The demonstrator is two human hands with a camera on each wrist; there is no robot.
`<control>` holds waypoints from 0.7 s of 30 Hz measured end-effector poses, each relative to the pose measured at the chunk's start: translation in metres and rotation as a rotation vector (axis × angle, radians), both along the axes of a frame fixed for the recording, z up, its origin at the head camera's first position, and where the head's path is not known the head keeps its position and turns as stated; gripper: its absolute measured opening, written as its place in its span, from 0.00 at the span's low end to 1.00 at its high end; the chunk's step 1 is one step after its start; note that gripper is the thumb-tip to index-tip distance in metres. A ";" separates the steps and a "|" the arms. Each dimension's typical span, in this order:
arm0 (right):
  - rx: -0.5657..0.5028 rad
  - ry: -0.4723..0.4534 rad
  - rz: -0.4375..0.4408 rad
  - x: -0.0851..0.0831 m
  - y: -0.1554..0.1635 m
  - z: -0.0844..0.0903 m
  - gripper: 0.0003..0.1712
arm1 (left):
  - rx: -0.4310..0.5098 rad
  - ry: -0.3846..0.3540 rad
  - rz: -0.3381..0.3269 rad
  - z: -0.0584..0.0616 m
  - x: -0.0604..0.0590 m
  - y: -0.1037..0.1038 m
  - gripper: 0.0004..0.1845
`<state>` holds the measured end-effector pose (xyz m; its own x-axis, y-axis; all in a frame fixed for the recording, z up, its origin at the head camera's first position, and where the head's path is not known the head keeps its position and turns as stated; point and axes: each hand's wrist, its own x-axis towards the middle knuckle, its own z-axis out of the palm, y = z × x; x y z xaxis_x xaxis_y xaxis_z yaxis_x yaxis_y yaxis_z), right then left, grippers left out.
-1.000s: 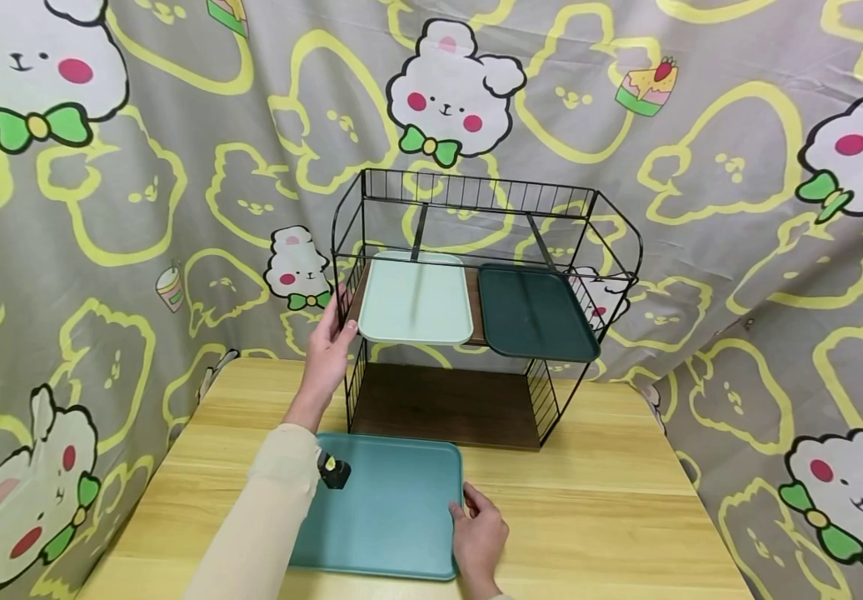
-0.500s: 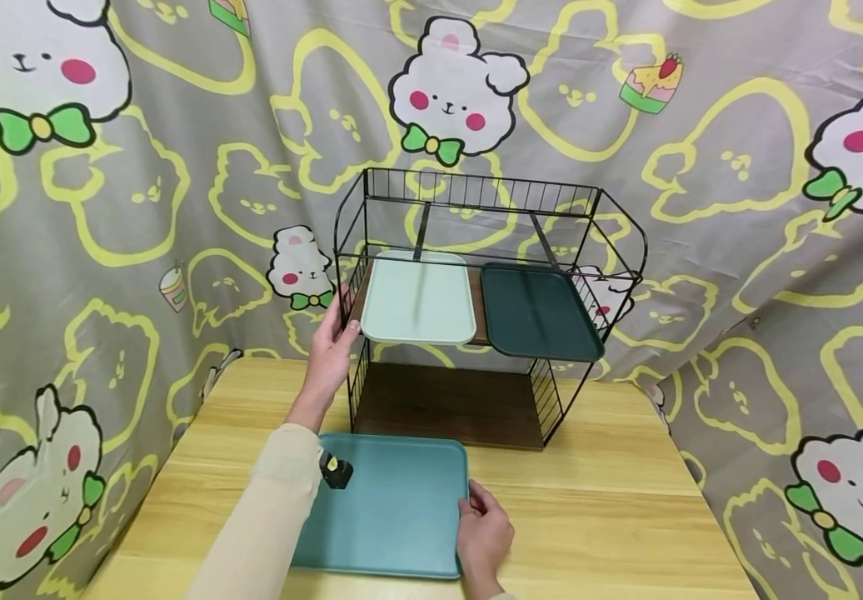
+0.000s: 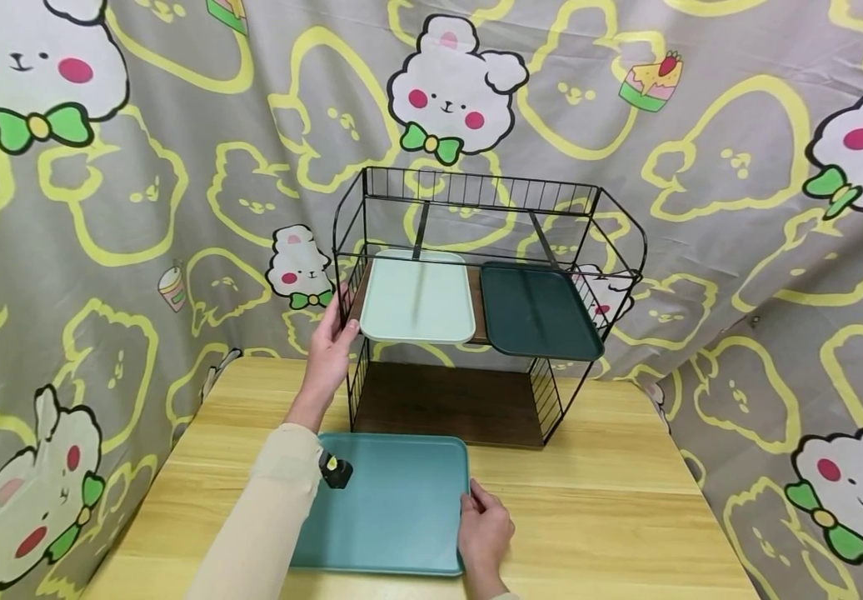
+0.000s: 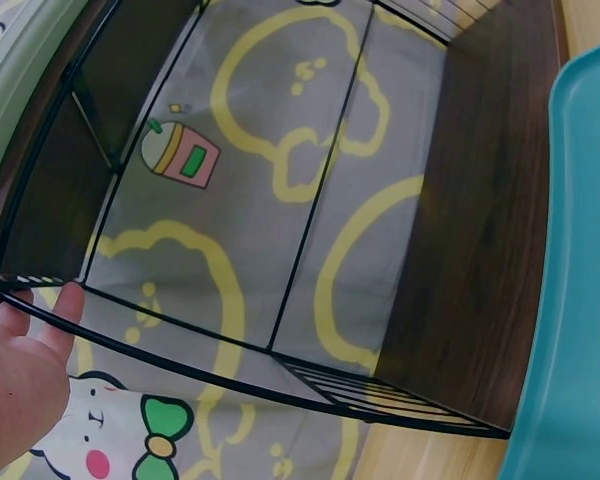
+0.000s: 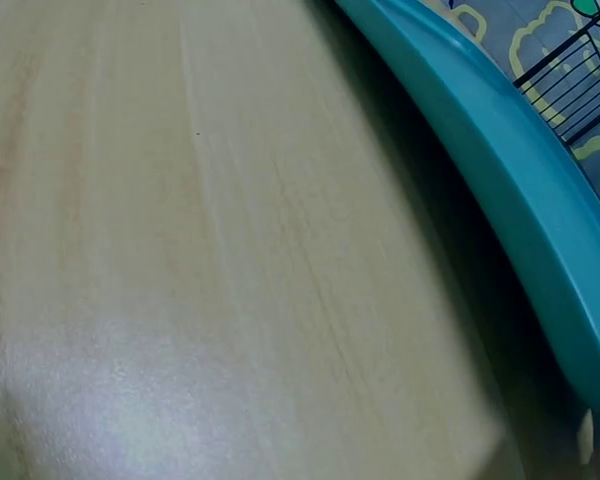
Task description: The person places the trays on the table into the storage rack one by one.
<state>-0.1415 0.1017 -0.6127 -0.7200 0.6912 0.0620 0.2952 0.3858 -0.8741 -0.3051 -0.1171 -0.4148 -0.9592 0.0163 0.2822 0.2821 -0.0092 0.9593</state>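
The teal tray (image 3: 394, 504) is laid flat on the wooden table (image 3: 596, 508), just in front of the black wire rack (image 3: 476, 308), with its far edge near the dark lower shelf (image 3: 446, 404) of the rack. Its right edge is gripped by the right hand (image 3: 486, 527), the fingers being curled over the rim. The left front post of the rack is held by the left hand (image 3: 330, 346), with the thumb placed against the corner of the pale green tray (image 3: 416, 298). That tray and a dark green tray (image 3: 536, 312) are set side by side on the upper shelf, and nothing is seen lying in either of them. Bare table surface is left to the right of the teal tray and at both sides of the rack. A patterned curtain (image 3: 177, 208) is hung close behind the rack.
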 end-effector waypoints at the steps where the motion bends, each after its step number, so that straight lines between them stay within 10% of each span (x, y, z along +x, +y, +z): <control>1: 0.007 0.005 0.003 0.000 0.000 0.000 0.15 | 0.001 0.000 -0.001 0.000 0.000 0.000 0.34; 21: -0.050 0.004 0.042 -0.001 0.024 0.010 0.16 | -0.015 0.001 -0.007 0.000 -0.001 0.000 0.34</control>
